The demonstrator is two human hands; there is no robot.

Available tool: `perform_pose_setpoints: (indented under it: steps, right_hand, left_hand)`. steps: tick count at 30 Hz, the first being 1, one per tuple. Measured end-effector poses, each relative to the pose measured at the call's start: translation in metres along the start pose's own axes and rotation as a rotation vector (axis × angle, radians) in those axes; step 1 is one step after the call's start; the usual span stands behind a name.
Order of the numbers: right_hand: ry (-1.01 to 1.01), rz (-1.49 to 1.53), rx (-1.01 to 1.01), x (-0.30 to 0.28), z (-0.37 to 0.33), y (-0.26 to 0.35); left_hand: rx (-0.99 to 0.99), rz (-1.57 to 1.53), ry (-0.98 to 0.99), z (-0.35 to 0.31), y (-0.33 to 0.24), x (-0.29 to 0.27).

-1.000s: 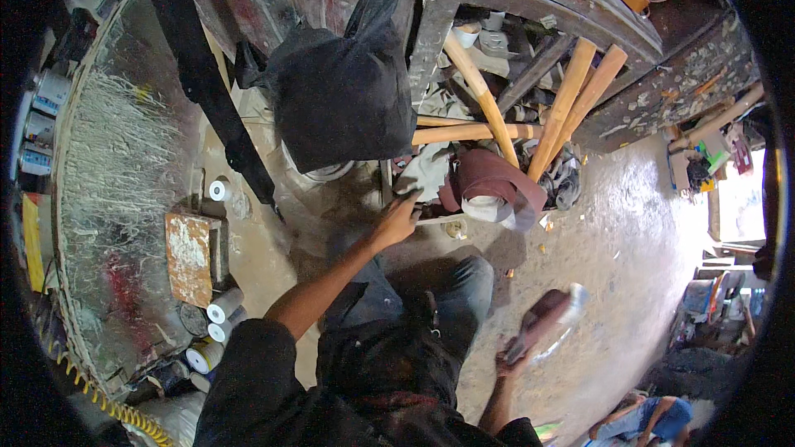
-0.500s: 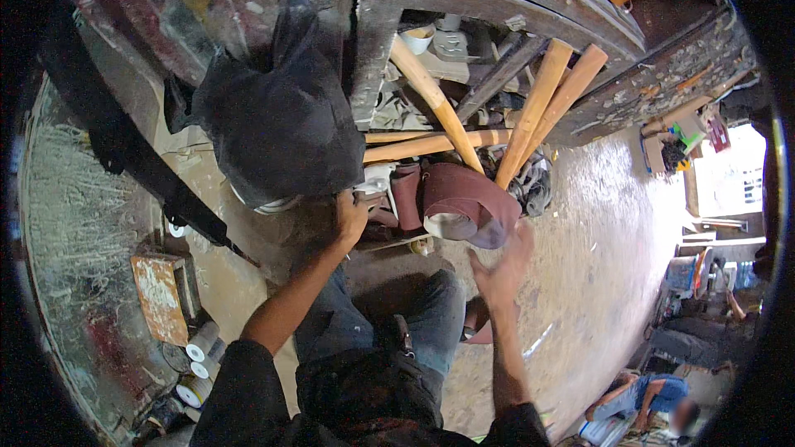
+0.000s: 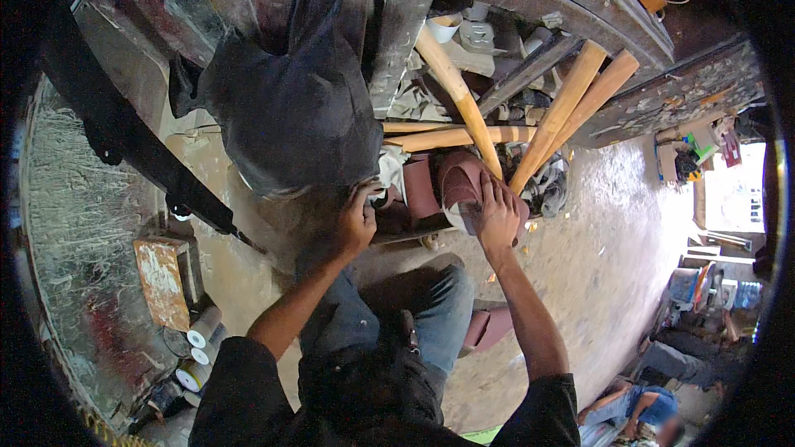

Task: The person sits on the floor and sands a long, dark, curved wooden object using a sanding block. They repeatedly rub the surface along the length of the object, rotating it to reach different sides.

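Observation:
My right hand (image 3: 498, 222) lies over the near right side of a reddish-brown roll of what looks like sandpaper (image 3: 465, 172), fingers bent onto it. The roll's inner face is pale grey. Beside it stands another reddish-brown piece (image 3: 422, 188). My left hand (image 3: 358, 219) is closed, its fingers curled by the lower edge of a bulky thing draped in black cloth (image 3: 290, 124), next to some whitish cloth (image 3: 391, 170). What the left fingers hold, if anything, is hidden.
Several wooden handles (image 3: 563, 108) lean behind the roll, against a dark wooden frame (image 3: 403, 25) with a cup (image 3: 445, 26) inside. A reddish-brown piece (image 3: 489, 329) lies by my right knee. At left are a wooden box (image 3: 161, 285) and spools (image 3: 192, 377). Another person (image 3: 642, 406) sits at lower right.
My right hand has moved up and left from beside the roll onto it. My left hand has stayed near the black cloth, its fingers now more visibly curled. The view has shifted slightly.

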State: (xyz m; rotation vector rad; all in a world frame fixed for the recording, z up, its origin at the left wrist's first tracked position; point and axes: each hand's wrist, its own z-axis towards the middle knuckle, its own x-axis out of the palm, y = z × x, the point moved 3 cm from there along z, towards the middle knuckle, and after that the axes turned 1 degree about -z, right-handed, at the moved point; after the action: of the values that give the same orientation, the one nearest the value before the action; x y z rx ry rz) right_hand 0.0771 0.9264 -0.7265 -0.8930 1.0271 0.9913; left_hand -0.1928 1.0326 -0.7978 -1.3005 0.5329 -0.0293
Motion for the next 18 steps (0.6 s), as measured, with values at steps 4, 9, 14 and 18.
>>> perform_pose_setpoints:
  steps: [4, 9, 14, 18]
  right_hand:
    - [0.329, 0.005, 0.314, 0.013, 0.025, 0.01]
    - [0.231, 0.216, 0.382, -0.083, 0.012, -0.017]
    - [-0.12, 0.872, 0.693, -0.19, -0.116, -0.12]
    - [-0.288, 1.263, 1.198, -0.15, -0.251, -0.165]
  left_hand:
    - [-0.008, -0.047, -0.021, -0.029, -0.001, -0.002]
    - [-0.144, -0.11, -0.04, -0.086, 0.027, -0.028]
    - [-0.14, 0.092, 0.035, -0.095, 0.028, -0.052]
    - [0.111, 0.055, 0.298, -0.052, -0.026, -0.008]
